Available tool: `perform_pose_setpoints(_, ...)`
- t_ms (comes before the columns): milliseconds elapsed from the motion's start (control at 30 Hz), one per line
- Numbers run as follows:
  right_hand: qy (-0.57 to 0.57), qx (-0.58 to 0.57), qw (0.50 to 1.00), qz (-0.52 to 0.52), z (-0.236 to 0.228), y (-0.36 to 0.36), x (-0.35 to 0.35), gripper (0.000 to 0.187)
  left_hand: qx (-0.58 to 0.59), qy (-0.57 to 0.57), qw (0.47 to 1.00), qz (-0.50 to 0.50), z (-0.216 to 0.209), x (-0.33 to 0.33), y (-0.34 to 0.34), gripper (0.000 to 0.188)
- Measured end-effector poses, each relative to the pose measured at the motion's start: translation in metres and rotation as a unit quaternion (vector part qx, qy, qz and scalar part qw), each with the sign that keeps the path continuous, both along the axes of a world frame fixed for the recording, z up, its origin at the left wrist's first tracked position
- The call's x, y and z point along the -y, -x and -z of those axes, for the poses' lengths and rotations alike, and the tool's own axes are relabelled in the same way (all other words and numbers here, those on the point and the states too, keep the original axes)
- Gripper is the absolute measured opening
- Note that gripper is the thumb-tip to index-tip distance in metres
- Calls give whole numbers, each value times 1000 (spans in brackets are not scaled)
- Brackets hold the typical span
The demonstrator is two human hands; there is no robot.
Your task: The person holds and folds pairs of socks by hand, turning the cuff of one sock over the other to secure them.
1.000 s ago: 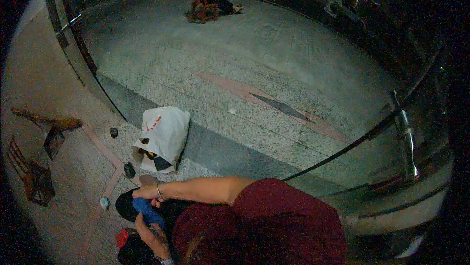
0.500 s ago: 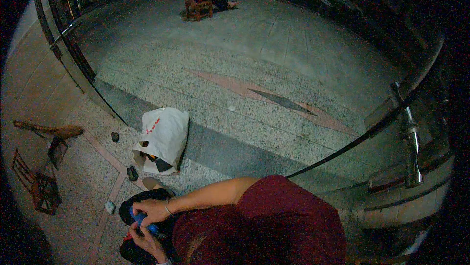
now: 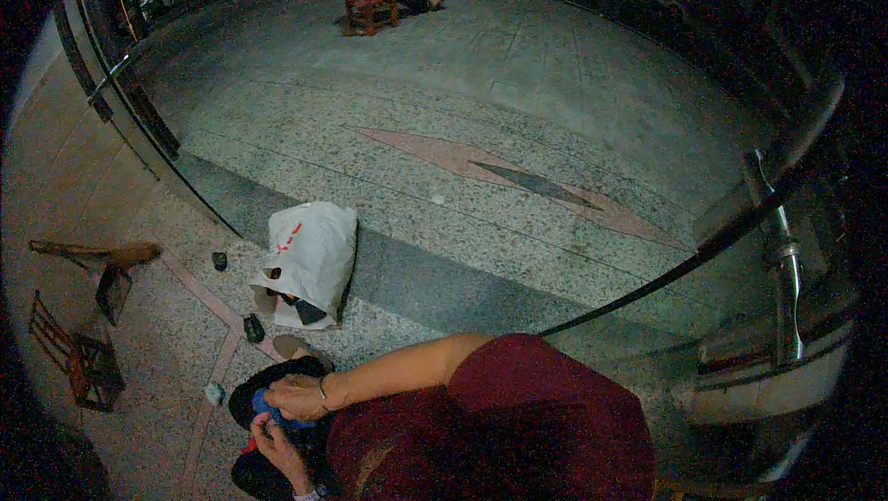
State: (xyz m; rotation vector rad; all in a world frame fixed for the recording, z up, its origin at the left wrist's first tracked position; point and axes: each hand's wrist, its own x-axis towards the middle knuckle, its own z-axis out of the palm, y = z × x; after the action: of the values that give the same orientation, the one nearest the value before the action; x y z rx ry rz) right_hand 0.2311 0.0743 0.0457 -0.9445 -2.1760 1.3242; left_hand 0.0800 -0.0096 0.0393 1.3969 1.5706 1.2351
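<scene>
My right hand (image 3: pixel 294 397), with a thin bracelet at the wrist, is closed on a small blue cloth-like thing (image 3: pixel 260 403) over my dark-clad lap. Just below it, my left hand (image 3: pixel 276 450) has its fingers bent and pinched at the lower edge of the same thing. The fingers hide most of its shape, so I cannot tell its exact kind. A bit of red (image 3: pixel 249 446) shows beside the left hand. Beyond my knees stands a white plastic bag (image 3: pixel 314 247), its mouth toward me, with dark things inside.
Small dark lumps (image 3: pixel 253 328) and a pale crumpled piece (image 3: pixel 215 394) lie on the speckled floor (image 3: pixel 407 251). Wooden chairs (image 3: pixel 95 371) stand at the left. Far off, a person reclines in a wooden chair (image 3: pixel 370 15). A metal door handle (image 3: pixel 788 270) is at the right.
My fingers have shifted slightly around the blue thing; the right hand now covers it more from above. The view has tilted a little. The bag and chairs stay put.
</scene>
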Motion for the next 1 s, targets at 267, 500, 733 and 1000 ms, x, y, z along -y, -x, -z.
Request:
perform_pose_setpoints(267, -159, 18, 987, -23, 36, 10, -5, 14, 54, 3, 999, 3, -7, -2, -15, 25)
perform_pose_setpoints(500, -85, 64, 992, -64, 21, 5, -14, 16, 60, 19, 998, -11, 0, -4, -6, 27)
perform_pose_setpoints(733, -55, -164, 984, 35, 63, 12, -22, 10, -84, -37, 996, -4, -10, 0, -17, 39)
perform_pose_setpoints(1000, 161, -235, 955, 80, 53, 25, -24, 12, -208, -123, 969, -52, 15, -2, -6, 54)
